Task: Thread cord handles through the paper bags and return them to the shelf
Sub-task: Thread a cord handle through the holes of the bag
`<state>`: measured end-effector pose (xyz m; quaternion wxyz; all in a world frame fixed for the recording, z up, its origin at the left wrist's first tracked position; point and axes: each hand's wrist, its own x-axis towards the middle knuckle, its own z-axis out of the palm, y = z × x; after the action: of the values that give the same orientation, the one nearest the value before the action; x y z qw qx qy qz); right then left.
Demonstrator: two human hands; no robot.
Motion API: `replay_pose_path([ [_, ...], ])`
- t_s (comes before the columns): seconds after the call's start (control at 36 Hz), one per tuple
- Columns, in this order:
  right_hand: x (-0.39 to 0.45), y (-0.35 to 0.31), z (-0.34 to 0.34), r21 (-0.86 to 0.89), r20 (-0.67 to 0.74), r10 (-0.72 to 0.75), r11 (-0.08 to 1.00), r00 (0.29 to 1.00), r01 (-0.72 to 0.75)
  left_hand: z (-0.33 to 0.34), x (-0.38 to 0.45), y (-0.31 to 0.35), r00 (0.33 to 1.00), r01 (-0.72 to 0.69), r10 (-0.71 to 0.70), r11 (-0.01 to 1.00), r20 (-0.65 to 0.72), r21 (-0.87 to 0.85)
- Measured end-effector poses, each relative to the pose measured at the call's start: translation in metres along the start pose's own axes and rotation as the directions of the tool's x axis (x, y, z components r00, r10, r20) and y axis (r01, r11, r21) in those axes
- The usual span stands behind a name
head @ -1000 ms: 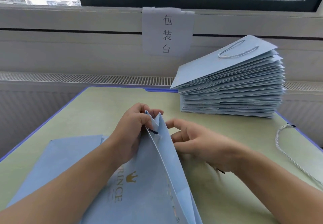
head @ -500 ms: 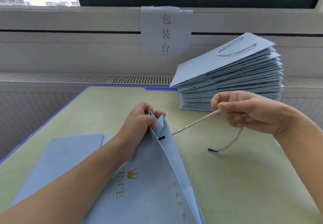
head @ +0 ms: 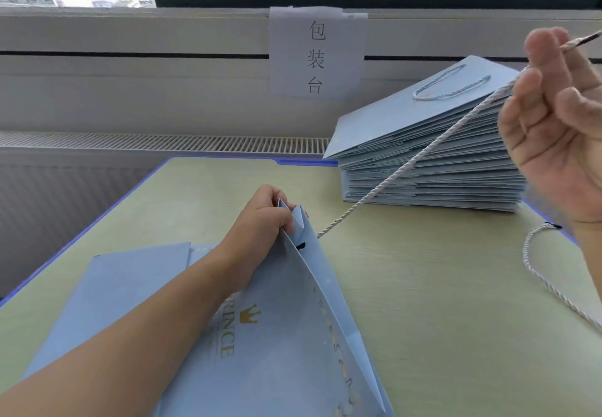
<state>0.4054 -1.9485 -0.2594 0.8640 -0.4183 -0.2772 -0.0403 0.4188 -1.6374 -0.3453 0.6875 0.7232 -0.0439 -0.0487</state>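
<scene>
A light blue paper bag with a gold crown print stands tilted on the table in front of me. My left hand grips its folded top edge. A white twisted cord runs taut from a hole near the bag's top up to my right hand, raised at the upper right. The fingers of that hand are curled and pinch the cord, whose dark tip sticks out past them. A black cord end shows at the hole inside the bag.
A stack of flat blue bags, the top one with a cord handle, lies at the back right. Another loose cord lies on the green table at the right. A flat blue bag lies under my left arm. A paper sign hangs on the wall.
My right hand has pulled the cord up and to the right, away from the bag, and the cord is now drawn long and taut. My left hand keeps holding the bag's top.
</scene>
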Motion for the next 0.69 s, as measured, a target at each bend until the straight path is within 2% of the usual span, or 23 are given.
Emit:
replay_pose_path([
  [0.06,0.003,0.002,0.0,-0.112,0.078,-0.075,0.99,0.994,0.084,-0.003,0.001,0.0,1.0,0.003,-0.003,1.0,-0.014,0.001],
  [0.17,0.007,0.005,0.007,-0.317,-0.052,-0.111,0.944,0.992,0.089,-0.003,0.001,0.0,1.0,0.011,-0.011,1.0,-0.021,0.0],
  [0.22,0.005,0.015,0.021,-0.392,-0.066,-0.109,0.917,0.992,0.075,-0.002,0.001,0.001,1.0,0.011,-0.011,1.0,-0.016,-0.008],
  [0.25,0.003,0.022,0.03,-0.439,-0.029,-0.072,0.897,0.997,0.052,-0.002,0.001,0.002,1.0,0.012,-0.013,1.0,-0.015,-0.021],
  [0.31,-0.004,0.039,0.045,-0.495,0.03,0.102,0.866,0.994,-0.074,-0.004,0.001,0.004,1.0,0.02,-0.021,0.998,-0.013,-0.06],
  [0.36,-0.013,0.058,0.055,-0.522,0.005,0.292,0.816,0.956,-0.247,-0.007,0.001,0.005,0.999,0.028,-0.03,0.995,-0.016,-0.096],
  [0.44,-0.029,0.085,0.062,-0.609,-0.115,0.446,0.675,0.888,-0.418,-0.01,0.001,0.007,1.0,0.012,-0.017,0.983,-0.025,-0.181],
  [0.53,-0.043,0.103,0.062,-0.719,-0.152,0.555,0.505,0.818,-0.477,-0.01,0.002,0.008,0.999,-0.004,-0.004,0.976,-0.035,-0.219],
  [0.58,-0.051,0.109,0.065,-0.774,-0.116,0.67,0.401,0.733,-0.49,-0.011,0.003,0.008,0.999,-0.009,0.001,0.976,-0.037,-0.216],
  [0.64,-0.059,0.112,0.07,-0.806,-0.072,0.744,0.348,0.664,-0.478,-0.011,0.003,0.007,0.999,-0.011,0.003,0.978,-0.037,-0.207],
  [0.69,-0.063,0.112,0.076,-0.81,-0.053,0.773,0.337,0.633,-0.48,-0.011,0.004,0.006,0.999,-0.013,0.006,0.979,-0.036,-0.203],
])
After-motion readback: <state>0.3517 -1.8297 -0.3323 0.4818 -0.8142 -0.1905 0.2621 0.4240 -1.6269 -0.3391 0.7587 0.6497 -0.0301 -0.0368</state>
